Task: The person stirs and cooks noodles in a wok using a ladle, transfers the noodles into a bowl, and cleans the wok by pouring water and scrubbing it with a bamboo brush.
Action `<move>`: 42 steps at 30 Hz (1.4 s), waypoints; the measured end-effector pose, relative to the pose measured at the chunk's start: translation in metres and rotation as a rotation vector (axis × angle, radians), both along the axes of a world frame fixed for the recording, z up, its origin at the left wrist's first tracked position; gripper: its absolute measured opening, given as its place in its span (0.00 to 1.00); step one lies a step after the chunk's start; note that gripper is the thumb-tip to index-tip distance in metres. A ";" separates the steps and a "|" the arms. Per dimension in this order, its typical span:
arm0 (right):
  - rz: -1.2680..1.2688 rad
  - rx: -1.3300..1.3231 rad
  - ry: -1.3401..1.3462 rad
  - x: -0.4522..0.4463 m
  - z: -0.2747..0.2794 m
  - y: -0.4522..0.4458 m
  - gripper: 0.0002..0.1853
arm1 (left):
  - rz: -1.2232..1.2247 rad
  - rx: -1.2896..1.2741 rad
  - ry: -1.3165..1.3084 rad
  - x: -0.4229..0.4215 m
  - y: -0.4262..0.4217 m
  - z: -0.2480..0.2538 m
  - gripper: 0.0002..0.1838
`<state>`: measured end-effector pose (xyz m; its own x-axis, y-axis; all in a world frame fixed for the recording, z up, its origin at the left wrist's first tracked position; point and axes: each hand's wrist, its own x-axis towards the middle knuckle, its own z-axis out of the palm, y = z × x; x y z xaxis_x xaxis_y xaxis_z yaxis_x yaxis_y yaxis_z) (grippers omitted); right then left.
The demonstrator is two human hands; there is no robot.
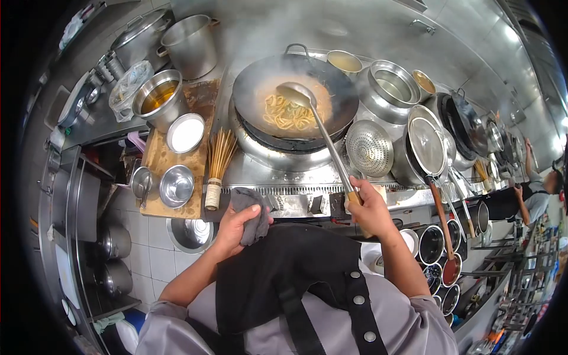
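My right hand (371, 208) is wrapped round the wooden-ended handle of a long metal ladle (296, 93). The ladle's bowl is over the noodles (287, 115), which lie in brownish steaming liquid in a large black wok (248, 89). The wok sits on a round metal burner ring (284, 155). A dark grey folded cloth (254, 220) is gripped in my left hand (234, 226), close to the stove's front edge. Left of the burner, a bamboo wok brush (219, 163) stands with its bristles up.
On a wooden board (155, 198) at left are a bowl of white contents (185, 133), a metal bowl (176, 186) and a pot of amber liquid (155, 102). A perforated skimmer (369, 148) and a mesh strainer (427, 146) lie right of the wok. Another person (535, 198) stands far right.
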<state>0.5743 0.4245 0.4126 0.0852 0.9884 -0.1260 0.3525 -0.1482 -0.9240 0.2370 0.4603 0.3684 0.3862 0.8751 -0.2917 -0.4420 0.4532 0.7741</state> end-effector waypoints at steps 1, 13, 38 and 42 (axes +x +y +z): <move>-0.008 -0.025 0.124 -0.001 0.003 -0.004 0.30 | 0.026 -0.022 -0.018 0.002 -0.001 0.003 0.19; 0.044 -0.123 -0.045 0.025 0.040 -0.022 0.32 | 0.060 -0.057 -0.063 0.000 -0.003 0.002 0.19; 0.199 0.278 -0.615 0.000 0.040 0.107 0.30 | 0.078 -0.050 -0.040 -0.007 -0.004 0.001 0.18; 0.082 0.103 -0.516 0.027 0.056 0.073 0.29 | 0.121 -0.042 -0.018 -0.017 -0.006 -0.004 0.18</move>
<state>0.6011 0.4974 0.4686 0.0323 0.9994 0.0103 0.7715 -0.0184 -0.6360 0.2204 0.4546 0.3644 0.2843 0.9027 -0.3229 -0.5093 0.4276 0.7469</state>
